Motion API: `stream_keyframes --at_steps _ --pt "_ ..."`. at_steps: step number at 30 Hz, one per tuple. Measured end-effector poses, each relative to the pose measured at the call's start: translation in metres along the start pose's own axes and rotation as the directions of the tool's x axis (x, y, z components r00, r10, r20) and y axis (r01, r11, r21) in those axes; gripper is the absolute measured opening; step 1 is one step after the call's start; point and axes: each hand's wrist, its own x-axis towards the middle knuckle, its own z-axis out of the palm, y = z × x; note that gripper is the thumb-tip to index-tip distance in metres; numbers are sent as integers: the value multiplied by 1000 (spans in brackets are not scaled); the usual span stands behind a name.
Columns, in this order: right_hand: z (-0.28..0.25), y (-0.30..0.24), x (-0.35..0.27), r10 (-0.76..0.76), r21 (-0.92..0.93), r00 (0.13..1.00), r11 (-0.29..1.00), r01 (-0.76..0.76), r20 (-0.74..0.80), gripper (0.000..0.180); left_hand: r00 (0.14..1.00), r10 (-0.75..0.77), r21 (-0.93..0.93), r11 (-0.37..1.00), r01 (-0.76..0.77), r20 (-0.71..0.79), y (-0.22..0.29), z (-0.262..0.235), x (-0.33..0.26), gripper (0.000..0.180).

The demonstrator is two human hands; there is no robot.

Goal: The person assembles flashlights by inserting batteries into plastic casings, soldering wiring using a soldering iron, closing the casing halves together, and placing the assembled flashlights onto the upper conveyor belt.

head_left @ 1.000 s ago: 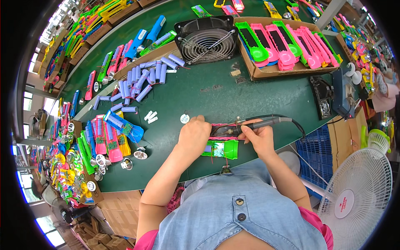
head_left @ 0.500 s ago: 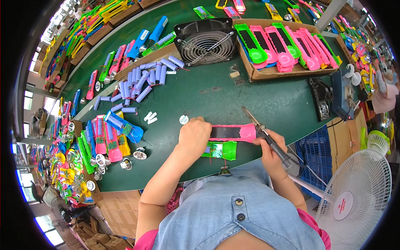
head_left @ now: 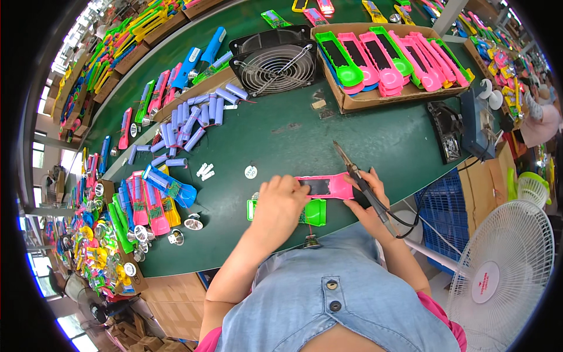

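Observation:
A pink plastic lamp casing (head_left: 337, 186) with a black strip inside lies crosswise on the green bench in front of me. My left hand (head_left: 278, 202) is over its left part, fingers bent down onto the strip; what they pinch, if anything, is hidden. In my right hand (head_left: 373, 205) is a soldering iron (head_left: 365, 186), its tip pointing up and left above the bench. Fingers of that hand also touch the casing's right end. Just nearer to me lies a green casing (head_left: 316, 213), partly under my left hand. A wire runs from it to a small reflector (head_left: 311, 241) at the bench edge.
Purple battery cells (head_left: 190, 117) are heaped at the left, near assembled lamp casings (head_left: 153, 205) and loose reflectors (head_left: 193, 222). A square fan (head_left: 274, 67) and a carton (head_left: 387, 101) of casings stand at the back. A soldering station (head_left: 478, 132) stands right, with a white fan (head_left: 498, 270) below.
My left hand has shifted right along the pink casing, uncovering the green casing's left end. The soldering iron stays in my right hand. The whole view has shifted slightly.

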Motion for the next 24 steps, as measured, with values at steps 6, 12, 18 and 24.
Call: stream_keyframes --at_steps 6,12,18,24 --pt "6 12 1 -40 14 999 999 40 -20 55 965 19 -173 983 -67 -262 0 34 -14 10" --pt "15 1 19 -93 9 989 996 93 112 54 965 -39 -102 995 12 -261 -3 38 -5 6" --pt "-15 0 33 -399 -103 913 908 406 83 39 980 -182 -99 980 174 -77 -18 33 2 6" --pt "-20 -1 26 255 548 967 810 -207 -12 21 981 -189 -134 974 183 -34 -23 30 6 5"
